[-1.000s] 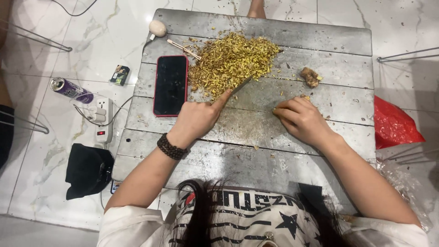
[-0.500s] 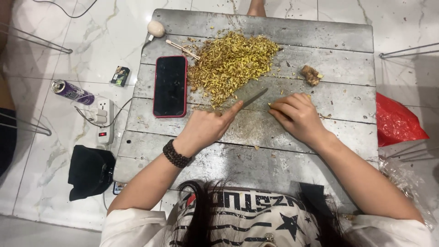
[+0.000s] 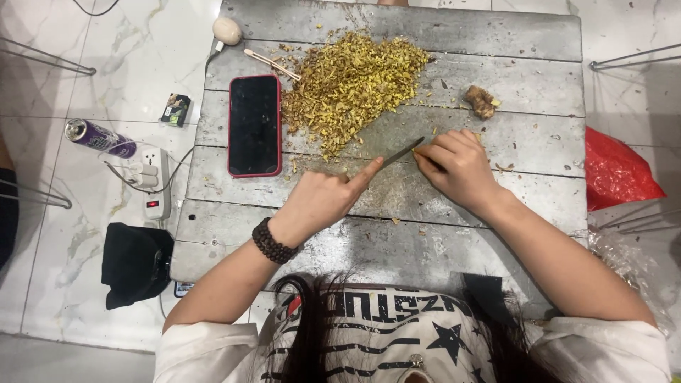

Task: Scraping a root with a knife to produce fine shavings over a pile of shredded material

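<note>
A knife (image 3: 399,154) is gripped in the left hand (image 3: 320,201), fingers closed round the handle and the forefinger laid straight along the blade's back. The blade runs up and right from that hand, its tip meeting the fingertips of the right hand (image 3: 457,168). The right hand is curled, fingers drawn together and pressed down on the board (image 3: 496,39); whatever is pinned beneath them cannot be made out.

A heap of chopped yellow bits (image 3: 347,85) lies just beyond the knife. A phone (image 3: 255,125) with a red case is set left of the heap, face up. A knobbly root (image 3: 482,101) sits right of the heap, apart from it. Two thin sticks (image 3: 272,64) are seen at the heap's upper left. A dark bead bracelet (image 3: 272,243) is worn on the left wrist.
</note>
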